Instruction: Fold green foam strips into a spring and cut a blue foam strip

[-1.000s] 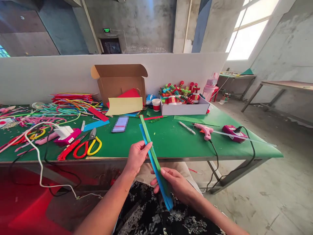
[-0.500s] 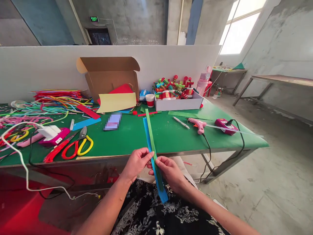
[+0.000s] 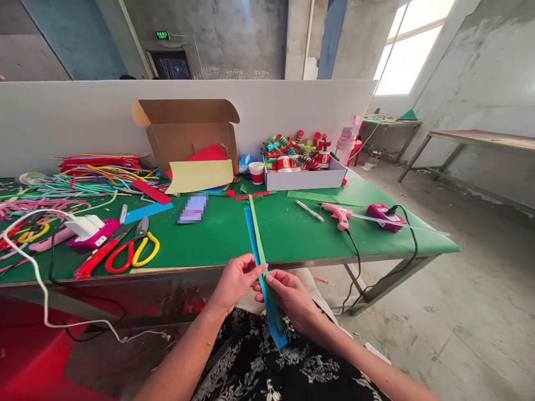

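Observation:
A long green paper strip (image 3: 258, 238) lies lengthwise over a blue paper strip (image 3: 251, 231). Both slant from above the table's front edge down to the patterned black clothing on my lap. My left hand (image 3: 239, 281) pinches the pair from the left, thumb on top of the green strip. From the right, my right hand (image 3: 288, 292) grips them just below, its thumb and fingertips at the strips' edge. The two hands nearly touch, and some fingers are hidden behind the paper.
On the green table (image 3: 217, 239), red-and-yellow pliers (image 3: 134, 245) lie left and a pink glue gun (image 3: 339, 216) lies right. A white box (image 3: 307, 178) holds colourful crafts near a paper cup (image 3: 256, 172). Pipe cleaners (image 3: 96, 172) pile up behind left.
Both hands have shifted slightly down with the strips. The strips' upper ends sit a little lower, and the green strip looks slightly more creased near my fingers.

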`<state>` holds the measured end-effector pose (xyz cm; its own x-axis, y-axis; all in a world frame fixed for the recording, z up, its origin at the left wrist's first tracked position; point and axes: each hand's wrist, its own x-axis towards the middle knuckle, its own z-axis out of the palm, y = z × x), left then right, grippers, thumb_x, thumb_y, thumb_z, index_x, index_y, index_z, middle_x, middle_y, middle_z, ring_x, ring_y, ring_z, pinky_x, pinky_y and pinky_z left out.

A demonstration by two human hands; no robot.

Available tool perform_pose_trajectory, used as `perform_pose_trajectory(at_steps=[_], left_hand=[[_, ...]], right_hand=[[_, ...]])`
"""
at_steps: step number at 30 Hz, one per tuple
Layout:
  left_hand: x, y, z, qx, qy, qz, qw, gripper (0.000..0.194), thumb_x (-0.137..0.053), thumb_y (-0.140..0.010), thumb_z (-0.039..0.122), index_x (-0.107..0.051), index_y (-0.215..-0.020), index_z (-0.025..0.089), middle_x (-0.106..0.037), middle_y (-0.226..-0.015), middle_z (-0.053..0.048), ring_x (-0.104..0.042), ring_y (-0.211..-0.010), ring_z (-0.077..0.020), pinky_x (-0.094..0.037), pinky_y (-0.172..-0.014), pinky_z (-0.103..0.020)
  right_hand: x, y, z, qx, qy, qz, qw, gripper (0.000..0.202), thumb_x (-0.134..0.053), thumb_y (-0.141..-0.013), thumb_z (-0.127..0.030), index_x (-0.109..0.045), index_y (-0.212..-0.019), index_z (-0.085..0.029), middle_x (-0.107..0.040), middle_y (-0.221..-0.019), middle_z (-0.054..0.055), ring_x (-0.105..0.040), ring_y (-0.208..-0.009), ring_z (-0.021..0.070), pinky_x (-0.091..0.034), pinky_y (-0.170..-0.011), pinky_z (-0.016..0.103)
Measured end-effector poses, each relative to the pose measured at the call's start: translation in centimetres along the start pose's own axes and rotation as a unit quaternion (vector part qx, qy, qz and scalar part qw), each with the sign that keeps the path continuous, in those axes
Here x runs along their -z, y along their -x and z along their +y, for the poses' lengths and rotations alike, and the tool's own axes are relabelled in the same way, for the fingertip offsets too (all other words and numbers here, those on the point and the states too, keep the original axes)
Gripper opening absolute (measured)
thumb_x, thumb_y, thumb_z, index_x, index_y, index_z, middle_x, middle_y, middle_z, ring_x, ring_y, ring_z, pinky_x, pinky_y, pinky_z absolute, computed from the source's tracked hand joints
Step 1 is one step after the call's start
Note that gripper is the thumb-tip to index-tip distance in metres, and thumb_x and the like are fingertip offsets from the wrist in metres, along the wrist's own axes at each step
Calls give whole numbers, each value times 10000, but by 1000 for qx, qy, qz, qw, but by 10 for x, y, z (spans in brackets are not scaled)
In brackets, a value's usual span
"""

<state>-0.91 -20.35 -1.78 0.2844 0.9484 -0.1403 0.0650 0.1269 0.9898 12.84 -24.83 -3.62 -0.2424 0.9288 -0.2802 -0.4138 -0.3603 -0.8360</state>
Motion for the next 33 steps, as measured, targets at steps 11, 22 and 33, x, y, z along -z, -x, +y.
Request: perform_pose_trajectory(at_steps=[11, 22, 33], left_hand=[[-2, 0, -9, -60, -65, 86, 992, 456, -687, -654, 574, -493, -532, 180, -408, -481, 65, -349, -480, -77, -287, -470, -207], [-5, 4, -12, 0, -5, 57, 998, 522, -641, -630, 685, -466, -573, 197, -396, -446, 69, -344, -419, -74, -250, -389, -192], [-6, 4, -14, 7, 4, 56, 998, 419, -702, -613, 562, -545, -607, 174, -435, -432, 68, -370, -384, -63, -260, -380, -183]], right_hand=[[3, -2, 9, 52, 55, 8, 997, 541, -805, -605, -539, -576, -975, -217, -665, -797, -7, -638, -613, 134, -500, -629, 274], [6, -3, 14, 60, 75, 43, 994, 450, -619, -734, -650, -582, -865, -221, -644, -713, -3, -633, -652, 170, -462, -527, 260], [6, 4, -4, 93, 68, 55, 992, 395, -773, -632, -556, -608, -675, -199, -619, -741, 2, -503, -662, 127, -375, -602, 240]])
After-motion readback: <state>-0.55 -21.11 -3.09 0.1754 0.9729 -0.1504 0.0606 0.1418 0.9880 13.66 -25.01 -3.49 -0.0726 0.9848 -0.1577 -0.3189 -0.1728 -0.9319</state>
